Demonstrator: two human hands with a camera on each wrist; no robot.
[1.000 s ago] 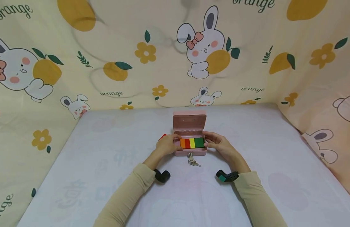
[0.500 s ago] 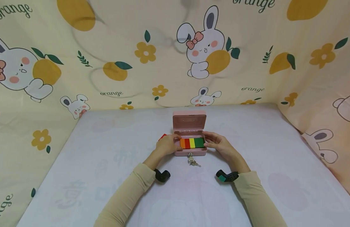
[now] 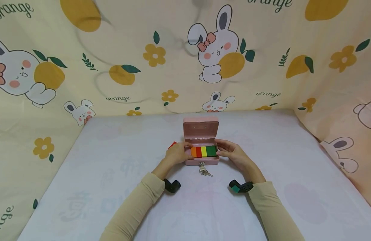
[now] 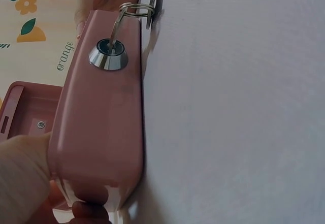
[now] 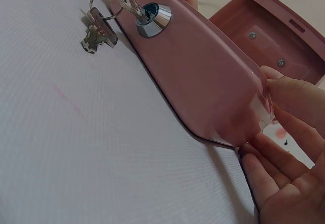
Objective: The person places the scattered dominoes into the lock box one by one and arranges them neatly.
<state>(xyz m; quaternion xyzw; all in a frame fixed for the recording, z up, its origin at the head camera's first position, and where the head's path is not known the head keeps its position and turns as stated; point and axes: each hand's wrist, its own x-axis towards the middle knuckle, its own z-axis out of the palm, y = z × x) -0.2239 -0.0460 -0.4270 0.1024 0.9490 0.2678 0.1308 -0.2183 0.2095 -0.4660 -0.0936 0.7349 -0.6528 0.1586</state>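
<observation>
A pink lockable cash box [image 3: 193,162] stands on the table with its lid [image 3: 201,130] raised. Inside lie an orange block [image 3: 193,152], a red block [image 3: 198,152], a yellow block [image 3: 204,152] and green blocks [image 3: 211,151], side by side. My left hand [image 3: 175,154] grips the left end of the box, thumb side over the rim. At the right end my right hand [image 3: 233,154] holds the wall, with the thumb at the rim and fingers against the outside, as the right wrist view shows. Keys [image 5: 101,31] on a ring hang from the front lock [image 4: 109,56].
Behind the left hand a red piece [image 3: 172,145] partly shows; its shape is mostly hidden. The white-covered table [image 3: 203,211] spreads around the box. A printed fabric wall [image 3: 179,77] rises along the back and sides.
</observation>
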